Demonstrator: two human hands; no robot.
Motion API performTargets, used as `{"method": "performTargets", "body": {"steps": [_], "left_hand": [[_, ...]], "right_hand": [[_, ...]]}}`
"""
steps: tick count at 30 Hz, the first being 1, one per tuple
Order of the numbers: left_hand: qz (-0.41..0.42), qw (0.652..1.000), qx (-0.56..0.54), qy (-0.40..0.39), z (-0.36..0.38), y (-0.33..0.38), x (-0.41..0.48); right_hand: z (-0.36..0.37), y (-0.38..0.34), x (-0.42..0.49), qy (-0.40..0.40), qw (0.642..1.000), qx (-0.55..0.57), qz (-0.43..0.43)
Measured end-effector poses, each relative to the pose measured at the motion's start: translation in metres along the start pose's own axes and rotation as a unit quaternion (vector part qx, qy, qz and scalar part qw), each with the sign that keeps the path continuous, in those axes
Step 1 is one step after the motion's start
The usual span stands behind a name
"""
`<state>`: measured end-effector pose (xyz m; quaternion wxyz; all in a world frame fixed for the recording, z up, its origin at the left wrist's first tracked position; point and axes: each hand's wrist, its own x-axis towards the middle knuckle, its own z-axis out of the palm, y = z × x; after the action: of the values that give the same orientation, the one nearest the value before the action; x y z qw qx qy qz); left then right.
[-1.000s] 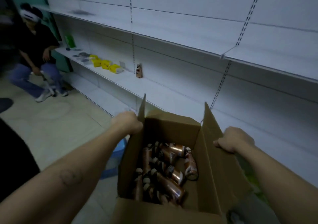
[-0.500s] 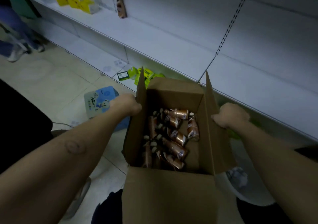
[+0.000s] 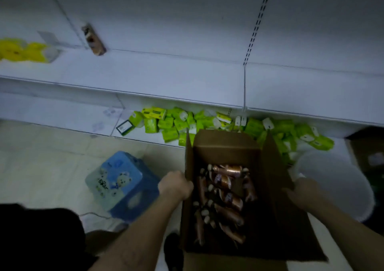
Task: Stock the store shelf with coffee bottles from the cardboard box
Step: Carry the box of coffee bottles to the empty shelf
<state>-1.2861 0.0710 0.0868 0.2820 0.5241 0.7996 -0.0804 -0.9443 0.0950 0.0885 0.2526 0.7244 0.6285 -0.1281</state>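
An open cardboard box (image 3: 226,144) sits low in front of me, holding several brown coffee bottles (image 3: 225,196) lying in a heap. My left hand (image 3: 175,186) grips the box's left wall. My right hand (image 3: 305,191) grips the right flap. The white store shelf (image 3: 166,73) runs across the upper view, and one brown bottle (image 3: 93,40) stands on it at the left.
Green packets (image 3: 176,123) are scattered on the bottom shelf behind the box. A blue printed pack (image 3: 120,183) lies on the tiled floor at the left. Yellow packs (image 3: 20,50) sit on the shelf's far left. A white round object (image 3: 332,179) is at the right.
The box has dropped from chest height toward the floor with both hands still gripping it. My view has tilted down, so the lower shelf and the floor fill the frame.
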Motion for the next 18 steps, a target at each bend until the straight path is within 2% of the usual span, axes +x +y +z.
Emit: {"method": "performTargets", "body": {"steps": [4, 7, 10, 18], "left_hand": [[0.062, 0.998, 0.023, -0.005, -0.007, 0.008, 0.02], [0.104, 0.992, 0.07, 0.024, -0.012, 0.026, 0.036], [0.131, 0.986, 0.104, 0.019, -0.007, 0.049, 0.05], [0.198, 0.958, 0.207, -0.013, 0.021, 0.117, 0.053]], "right_hand": [[0.019, -0.007, -0.03, -0.003, 0.994, 0.092, 0.058], [0.025, -0.002, -0.045, -0.016, 0.981, 0.168, 0.098], [0.041, 0.009, -0.05, -0.016, 0.967, 0.209, 0.146], [0.098, 0.029, -0.059, -0.015, 0.908, 0.337, 0.247]]}}
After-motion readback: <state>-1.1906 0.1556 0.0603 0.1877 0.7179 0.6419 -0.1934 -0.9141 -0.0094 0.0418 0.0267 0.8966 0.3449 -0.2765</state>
